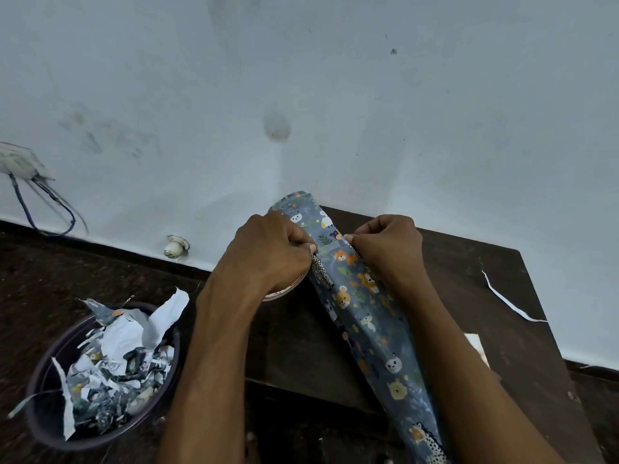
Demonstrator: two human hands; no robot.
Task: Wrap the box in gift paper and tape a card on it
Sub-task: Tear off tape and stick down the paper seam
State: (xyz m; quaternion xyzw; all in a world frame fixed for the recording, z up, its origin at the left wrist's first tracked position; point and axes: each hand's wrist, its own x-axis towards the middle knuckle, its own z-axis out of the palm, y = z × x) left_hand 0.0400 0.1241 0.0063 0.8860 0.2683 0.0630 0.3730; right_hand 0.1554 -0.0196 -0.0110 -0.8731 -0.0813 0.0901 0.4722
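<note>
A long roll of blue gift paper (pixel 365 316) printed with cartoon animals lies diagonally across the dark wooden table (pixel 301 349), from the wall toward me. My left hand (pixel 271 252) pinches the paper's left edge near its far end. My right hand (pixel 388 246) pinches the right edge opposite it. Both hands have curled fingers on the paper. A round white-rimmed object (pixel 284 291), perhaps a tape roll, shows partly under my left hand. No box is visible. A white card-like piece (pixel 477 346) lies at the table's right, partly behind my right forearm.
A dark round bin (pixel 43 426) full of torn gift paper scraps stands on the floor at left. A thin white paper strip (pixel 505 299) lies on the table's right side. The pale wall runs just behind the table, with a socket and wires (pixel 23 162) at far left.
</note>
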